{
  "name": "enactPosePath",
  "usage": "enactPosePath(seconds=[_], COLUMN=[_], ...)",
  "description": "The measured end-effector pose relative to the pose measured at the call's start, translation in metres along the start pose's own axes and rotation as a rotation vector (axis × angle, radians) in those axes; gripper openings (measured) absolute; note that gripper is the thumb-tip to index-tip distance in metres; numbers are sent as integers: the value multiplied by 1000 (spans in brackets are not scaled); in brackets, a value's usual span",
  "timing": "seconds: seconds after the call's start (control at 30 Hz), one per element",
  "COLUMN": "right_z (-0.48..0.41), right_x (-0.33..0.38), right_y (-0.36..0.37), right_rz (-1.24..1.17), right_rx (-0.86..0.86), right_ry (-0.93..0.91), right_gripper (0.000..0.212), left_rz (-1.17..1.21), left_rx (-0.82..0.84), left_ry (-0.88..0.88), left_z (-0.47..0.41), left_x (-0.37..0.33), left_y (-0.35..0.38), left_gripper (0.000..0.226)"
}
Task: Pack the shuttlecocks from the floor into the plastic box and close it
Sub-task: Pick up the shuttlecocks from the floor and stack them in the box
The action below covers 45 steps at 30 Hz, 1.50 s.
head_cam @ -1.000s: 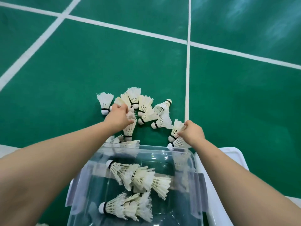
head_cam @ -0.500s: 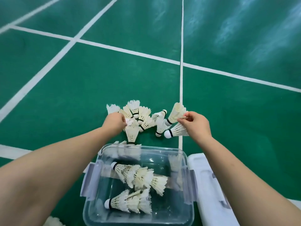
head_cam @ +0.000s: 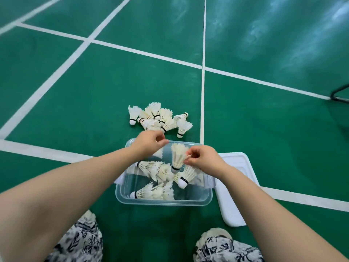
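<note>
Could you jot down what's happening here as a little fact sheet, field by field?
Setting: green court floor with white lines
Container: clear plastic box, open, several white feather shuttlecocks inside
Lid: white plastic lid, lying on the floor beside the box, on its right
Left hand: above the box's far edge; whether it holds anything is unclear
Right hand: holding two shuttlecocks over the box
Still to pack: pile of shuttlecocks beyond the box

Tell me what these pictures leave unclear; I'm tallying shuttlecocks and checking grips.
- Head view: the floor pile overlaps itself, so no exact count.
- Shuttlecocks in the box overlap and sit partly under both hands.
- Whatever the left hand pinches is hidden by its fingers.
- The lid is partly covered by the right forearm.
</note>
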State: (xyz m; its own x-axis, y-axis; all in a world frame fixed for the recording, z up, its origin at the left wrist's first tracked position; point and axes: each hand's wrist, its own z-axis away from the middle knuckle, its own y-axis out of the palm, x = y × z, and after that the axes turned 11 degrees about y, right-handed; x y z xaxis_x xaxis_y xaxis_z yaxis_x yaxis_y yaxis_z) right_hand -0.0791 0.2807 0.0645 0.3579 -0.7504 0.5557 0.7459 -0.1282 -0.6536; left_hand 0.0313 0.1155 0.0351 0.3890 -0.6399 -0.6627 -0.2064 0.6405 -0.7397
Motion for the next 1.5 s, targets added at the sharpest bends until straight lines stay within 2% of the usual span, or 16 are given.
enactPosePath(seconds=[0.13, 0.2, 0.27, 0.37, 0.47, 0.6, 0.73, 0.9, 1.03, 1.23, 1.3, 1.37, 1.43, 1.5], right_z=[4, 4, 2, 0, -5, -11, -18, -24, -25, -26, -25, -26, -26, -27], right_x=[-16, -24, -28, -29, -32, -32, -32, -38, -40, -43, -43, -41, -32, -21], right_y=[14, 18, 21, 29, 37, 43, 59, 84, 96, 105, 100, 90, 76, 58], right_rz=[16, -56, -143, -167, -111, 115, 310, 287, 94, -92, -64, 64, 210, 233], right_rx=[30, 31, 39, 74, 24, -121, -84, 1, 84, 271, 309, 317, 285, 211], right_ry=[21, 67, 104, 114, 142, 207, 217, 235, 331, 428, 426, 411, 373, 346], right_gripper=[26, 28, 26, 24, 26, 28, 16, 14, 31, 29, 29, 26, 20, 29], left_rz=[424, 624, 727, 604, 566, 368, 195, 275, 308, 294, 265, 260, 269, 264], left_rx=[232, 336, 451, 507, 355, 259, 251, 287, 340, 364, 359, 366, 376, 375], left_ry=[-92, -177, -196, -129, -132, -147, -83, -103, -127, -147, -149, -153, -158, -153], left_z=[12, 15, 16, 17, 11, 5, 5, 7, 6, 4, 3, 3, 2, 0], left_x=[-9, -8, -7, -12, -14, -4, 1, 5, 7, 9, 9, 10, 9, 6], left_y=[17, 18, 19, 28, 38, 41, 39, 42, 43, 45, 46, 46, 46, 46], left_gripper=[55, 60, 64, 76, 68, 64, 66, 68, 72, 74, 66, 59, 55, 54])
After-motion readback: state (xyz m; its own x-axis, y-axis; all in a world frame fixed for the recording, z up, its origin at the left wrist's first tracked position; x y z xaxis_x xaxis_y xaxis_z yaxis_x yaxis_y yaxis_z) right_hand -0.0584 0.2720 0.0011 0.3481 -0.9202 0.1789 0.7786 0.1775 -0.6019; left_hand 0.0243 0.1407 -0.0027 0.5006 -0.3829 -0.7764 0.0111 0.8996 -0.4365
